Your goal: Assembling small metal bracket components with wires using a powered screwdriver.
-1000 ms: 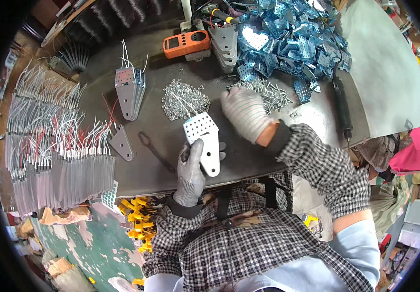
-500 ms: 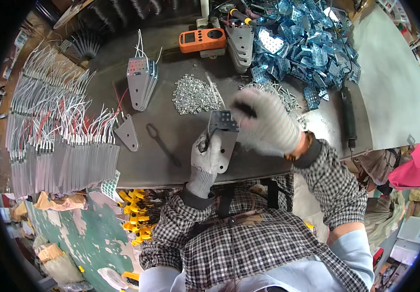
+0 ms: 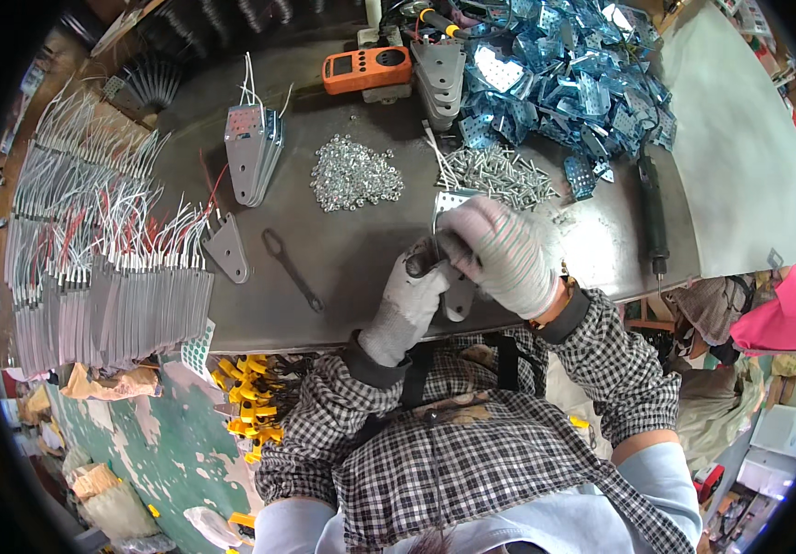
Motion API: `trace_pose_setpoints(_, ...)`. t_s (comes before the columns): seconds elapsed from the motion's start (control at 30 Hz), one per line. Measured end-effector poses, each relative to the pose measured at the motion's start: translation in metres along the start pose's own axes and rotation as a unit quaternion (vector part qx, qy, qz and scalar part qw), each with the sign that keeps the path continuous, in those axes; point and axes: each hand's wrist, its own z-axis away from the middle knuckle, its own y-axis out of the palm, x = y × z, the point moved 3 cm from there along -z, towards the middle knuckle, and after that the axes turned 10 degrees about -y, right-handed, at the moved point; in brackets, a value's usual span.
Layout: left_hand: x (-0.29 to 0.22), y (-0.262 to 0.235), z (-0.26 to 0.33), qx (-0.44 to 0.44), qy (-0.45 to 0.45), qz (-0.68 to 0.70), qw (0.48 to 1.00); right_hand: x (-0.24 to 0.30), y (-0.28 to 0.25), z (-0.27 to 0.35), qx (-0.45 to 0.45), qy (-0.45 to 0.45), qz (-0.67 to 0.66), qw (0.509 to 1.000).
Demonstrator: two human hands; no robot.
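Observation:
My gloved left hand [image 3: 407, 300] is closed around the left edge of a grey metal plate with a perforated bracket [image 3: 456, 198] at its upper end. The plate's rounded lower end [image 3: 459, 300] shows between my hands. My right hand [image 3: 501, 254], in a striped glove, bends over the plate's front with its fingers pinched together against it. Whatever those fingertips hold is hidden. Pale leads [image 3: 436, 152] stretch up beyond the plate. Close by lie a heap of screws [image 3: 508, 177] and a heap of small nuts [image 3: 356, 174].
Blue perforated brackets [image 3: 564, 74] are piled at the far right, near a black power screwdriver [image 3: 653, 217]. An orange meter [image 3: 367, 70] stands beside stacked grey plates [image 3: 438, 81]. Assembled plates [image 3: 255, 157], a wrench-like tool [image 3: 292, 270] and rows of wired strips [image 3: 112, 314] lie left.
My right hand has come down and left onto the plate, its fingers now against it. My left hand has shifted slightly right with the plate. The whole view has shifted a little.

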Motion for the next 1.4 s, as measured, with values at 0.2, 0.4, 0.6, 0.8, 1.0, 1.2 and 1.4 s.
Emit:
trace_pose_setpoints(0.2, -0.023, 0.029, 0.002, 0.161, -0.090, 0.098, 0.978, 0.009, -0.014, 0.024, 0.039, 0.100, -0.086, 0.991)
trace_pose_setpoints(0.4, -0.050, 0.107, -0.057, 0.079, 0.154, -0.414, 0.894, -0.055, -0.072, 0.101, -0.358, 0.259, -0.263, 0.857)
trace_pose_setpoints(0.6, -0.042, 0.174, -0.124, -0.057, 0.212, -0.644, 0.732, -0.047, -0.129, 0.126, -0.472, 0.339, -0.331, 0.744)
trace_pose_setpoints(0.8, 0.024, 0.181, -0.127, 0.036, 0.290, -0.729, 0.619, -0.050, -0.134, 0.154, -0.511, 0.346, -0.327, 0.716)
trace_pose_setpoints(1.0, 0.002, 0.192, -0.141, -0.077, 0.068, -0.746, 0.658, -0.054, -0.133, 0.156, -0.528, 0.336, -0.377, 0.683)
trace_pose_setpoints(1.2, 0.006, 0.177, -0.175, -0.100, 0.112, -0.706, 0.692, -0.054, -0.123, 0.148, -0.502, 0.337, -0.399, 0.689)
trace_pose_setpoints(1.4, -0.029, 0.149, -0.143, -0.120, 0.284, -0.565, 0.765, -0.058, -0.118, 0.156, -0.485, 0.341, -0.441, 0.674)
